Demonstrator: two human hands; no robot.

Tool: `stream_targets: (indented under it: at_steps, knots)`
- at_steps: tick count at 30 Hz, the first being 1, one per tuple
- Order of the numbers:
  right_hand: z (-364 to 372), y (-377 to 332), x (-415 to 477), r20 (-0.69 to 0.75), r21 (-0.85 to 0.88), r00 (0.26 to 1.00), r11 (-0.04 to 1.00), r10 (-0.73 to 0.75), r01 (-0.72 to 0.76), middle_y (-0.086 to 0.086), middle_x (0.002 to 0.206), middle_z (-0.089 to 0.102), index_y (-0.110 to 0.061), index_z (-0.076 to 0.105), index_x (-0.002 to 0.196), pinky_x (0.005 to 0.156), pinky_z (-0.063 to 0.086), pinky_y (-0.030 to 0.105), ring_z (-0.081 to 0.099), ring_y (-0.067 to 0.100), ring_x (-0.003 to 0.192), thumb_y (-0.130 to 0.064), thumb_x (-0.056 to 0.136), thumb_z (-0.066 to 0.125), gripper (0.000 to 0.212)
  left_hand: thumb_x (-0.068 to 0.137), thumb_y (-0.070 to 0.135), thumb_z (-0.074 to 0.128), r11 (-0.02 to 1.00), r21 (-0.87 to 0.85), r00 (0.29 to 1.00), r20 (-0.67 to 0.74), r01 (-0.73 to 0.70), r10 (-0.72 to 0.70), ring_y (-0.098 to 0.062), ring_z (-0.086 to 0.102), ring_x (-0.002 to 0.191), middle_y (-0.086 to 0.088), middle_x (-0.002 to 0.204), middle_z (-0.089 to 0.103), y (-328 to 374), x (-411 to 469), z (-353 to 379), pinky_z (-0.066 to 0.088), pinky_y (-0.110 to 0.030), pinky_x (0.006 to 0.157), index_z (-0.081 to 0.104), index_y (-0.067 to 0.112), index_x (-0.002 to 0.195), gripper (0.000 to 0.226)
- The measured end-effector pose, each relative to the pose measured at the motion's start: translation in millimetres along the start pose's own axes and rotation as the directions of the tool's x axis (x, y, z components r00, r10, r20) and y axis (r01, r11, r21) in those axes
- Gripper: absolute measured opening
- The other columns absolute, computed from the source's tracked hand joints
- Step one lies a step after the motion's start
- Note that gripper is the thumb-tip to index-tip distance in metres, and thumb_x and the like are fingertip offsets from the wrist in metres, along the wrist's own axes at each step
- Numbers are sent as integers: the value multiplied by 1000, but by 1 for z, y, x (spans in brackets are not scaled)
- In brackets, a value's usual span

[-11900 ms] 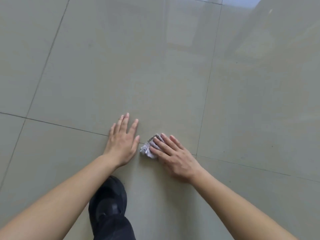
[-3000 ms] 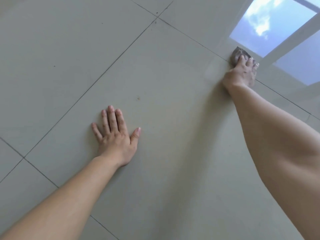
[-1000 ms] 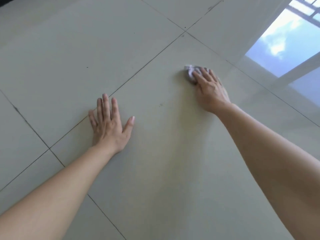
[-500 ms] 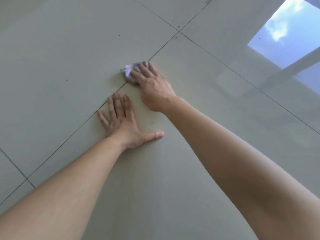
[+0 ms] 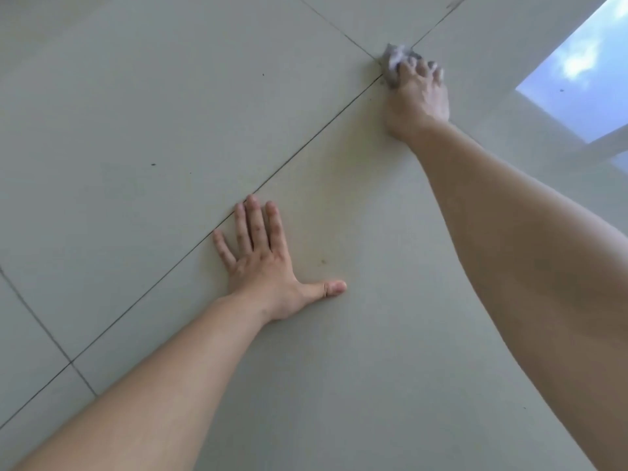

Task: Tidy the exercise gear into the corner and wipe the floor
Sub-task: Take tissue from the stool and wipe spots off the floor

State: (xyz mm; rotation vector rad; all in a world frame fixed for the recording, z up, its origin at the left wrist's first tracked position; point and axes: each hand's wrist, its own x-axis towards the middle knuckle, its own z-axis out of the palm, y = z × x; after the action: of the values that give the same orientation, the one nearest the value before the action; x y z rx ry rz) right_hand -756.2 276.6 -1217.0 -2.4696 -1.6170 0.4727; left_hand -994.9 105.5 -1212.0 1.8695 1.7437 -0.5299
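A: Floor is what the job turns on now, and no exercise gear shows in this view. Start at the wiping hand: where is it?

B: The right hand is stretched far forward, fingers curled down and clamped on a crumpled grey cloth, pressing it to the tile. The cloth pokes out past the fingertips, on their far left side.

A: And what lies under it?

B: Just about the crossing of two grout lines. One line runs on a diagonal from the cloth back toward the near left, passing the other hand.

A: The other hand?

B: The left hand lies flat and spread, fingers apart, thumb out to the right, holding nothing. It looks like a prop for the body, its fingertips touching that same diagonal line.

A: So which way does unwiped tile lie?

B: I judge it lies toward the person and to the left; small dark specks sit on the tile left of the line, well apart from the cloth. The right arm looks nearly at full reach, so a pull back along the diagonal seems the natural stroke
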Motion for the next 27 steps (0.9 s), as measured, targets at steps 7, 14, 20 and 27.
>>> stream_targets:
  at_steps: [7, 14, 20, 27]
  knots:
    - [13, -14, -102, 309, -16, 721, 754, -620, 656, -4, 167, 10, -27, 18, 158, 123, 13, 36, 5, 22, 154, -17, 102, 32, 59, 36, 107, 32, 1000, 16, 1000, -25, 20, -19, -25, -48, 134, -10, 148, -48, 2, 1, -1, -18, -61, 113, -39, 13, 142, 159]
    - [-22, 178, -149, 77, -100, 967, 964, -241, 248, 0, 166, 18, -26, 24, 157, 124, 14, 43, 11, 24, 153, -27, 94, 31, 63, 34, 105, 41, 1000, -4, 995, -101, -2, 1, -25, -39, 141, -9, 154, -40, 1, -2, 3, -17, -60, 113, -31, 14, 148, 162]
    - [-19, 247, -258, -94, 42, 919, 924, 382, -380, 12, 165, 14, -15, 22, 157, 124, 6, 41, 9, 30, 153, -23, 93, 33, 66, 62, 94, 44, 993, -31, 957, -274, -110, 97, -23, -22, 149, -10, 162, -20, -10, -17, 23, -12, -56, 117, -2, 15, 156, 131]
    - [41, 166, -366, -179, 107, 968, 982, 176, -158, 14, 163, 22, -12, 32, 154, 124, 7, 43, 13, 36, 152, -15, 85, 35, 70, 96, 49, 31, 901, 192, 728, -535, -389, 429, -33, 28, 144, -19, 157, 31, -32, -90, 97, 19, -59, 113, 45, 10, 144, 64]
